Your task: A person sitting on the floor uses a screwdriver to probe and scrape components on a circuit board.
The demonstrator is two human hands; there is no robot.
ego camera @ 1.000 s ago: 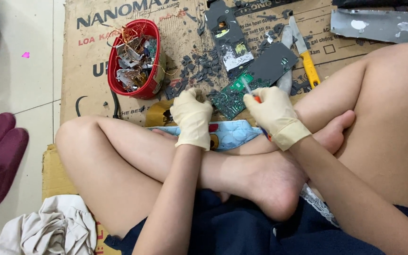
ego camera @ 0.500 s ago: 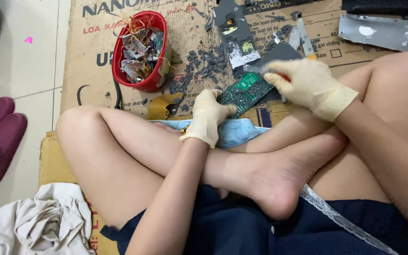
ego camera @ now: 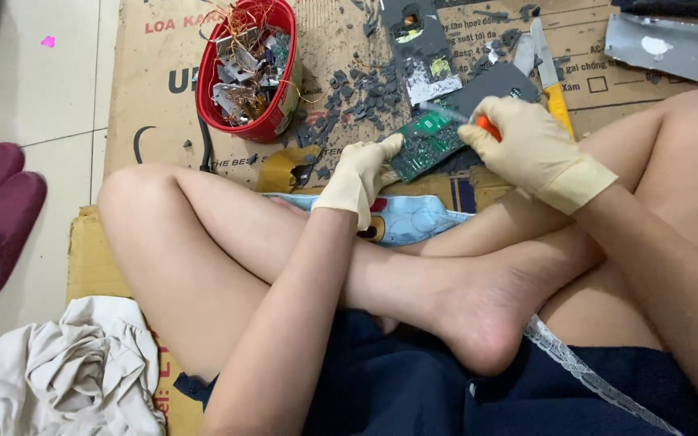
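Over the cardboard sheet (ego camera: 163, 89) on the floor: gloved left hand (ego camera: 359, 173) pinches the near edge of a green circuit board (ego camera: 426, 141), tilted. Gloved right hand (ego camera: 527, 149) is closed around an orange-handled tool (ego camera: 478, 123), tip on the board. Red tub (ego camera: 244, 69) of scrap well left; dark chips (ego camera: 341, 89) between; yellow-handled knife (ego camera: 549, 77) close behind.

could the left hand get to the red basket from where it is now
Probably yes. The left hand holds the green circuit board, and the red basket sits up and to its left on the cardboard. Only loose dark chips lie between, though it would have to release the board first.
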